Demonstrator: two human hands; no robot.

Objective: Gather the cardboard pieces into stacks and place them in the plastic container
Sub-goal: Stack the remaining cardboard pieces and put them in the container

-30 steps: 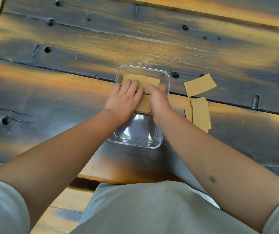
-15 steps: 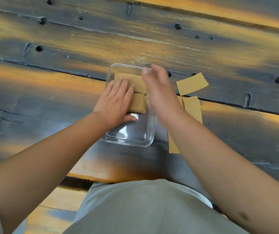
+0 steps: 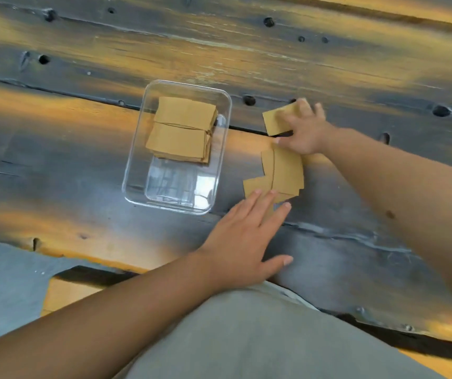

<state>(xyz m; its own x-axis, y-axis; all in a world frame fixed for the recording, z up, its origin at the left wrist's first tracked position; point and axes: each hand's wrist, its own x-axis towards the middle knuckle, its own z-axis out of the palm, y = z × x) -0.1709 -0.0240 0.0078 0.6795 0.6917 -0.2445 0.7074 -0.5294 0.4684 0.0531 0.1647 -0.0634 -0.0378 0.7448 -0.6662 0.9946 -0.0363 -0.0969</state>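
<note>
- The plastic container (image 3: 220,149) is clear, glossy plastic with bright reflections on its floor.
- The cardboard pieces (image 3: 286,170) and the stacks (image 3: 181,127) inside the container are matt tan cardboard.
- The table (image 3: 82,149) is worn, rough wood with knots and cracks.
</note>
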